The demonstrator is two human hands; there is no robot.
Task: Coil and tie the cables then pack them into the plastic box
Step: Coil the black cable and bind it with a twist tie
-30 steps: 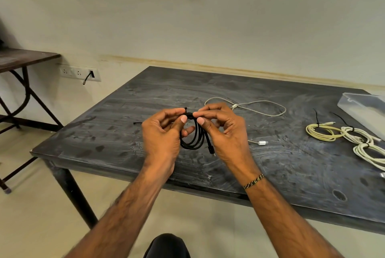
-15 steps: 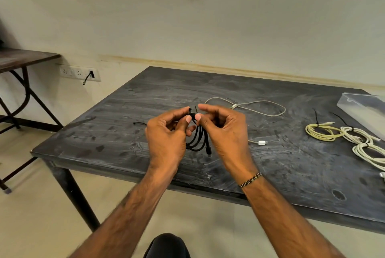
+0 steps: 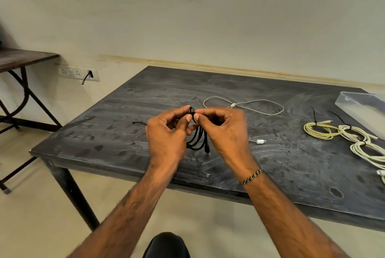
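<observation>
Since the earlier frames, our two hands have crept a little closer together around the top of the black bundle, and the loops hang much as they did. Taking the dark table (image 3: 116, 145) as our landmark and going from its left side: a loose black tie (image 3: 139, 122) lies on the top just left of our hands. Our left hand (image 3: 166, 132) curls around the coiled black cable (image 3: 198, 139), thumb and forefinger pinching the gathered top where a short tie end (image 3: 191, 109) sticks up. Our right hand (image 3: 224, 130) pinches that same knot from the other side, so both hands are clamped on the bundle above the table's near-middle, with the loops and a plug end dangling below. To do this well, we judge we should keep the left pinch firm so the loops cannot spring apart, and let the right fingers twist or cinch the tie snug without kinking the cable. Farther back, an uncoiled white cable (image 3: 245, 104) waits, its white plug (image 3: 260, 141) lying near our right hand. Toward the table's right end sit a tied yellow coil (image 3: 318, 132) and tied white coils (image 3: 362, 143), and beyond them the clear plastic box (image 3: 358, 109), nothing visibly packed in it yet.
</observation>
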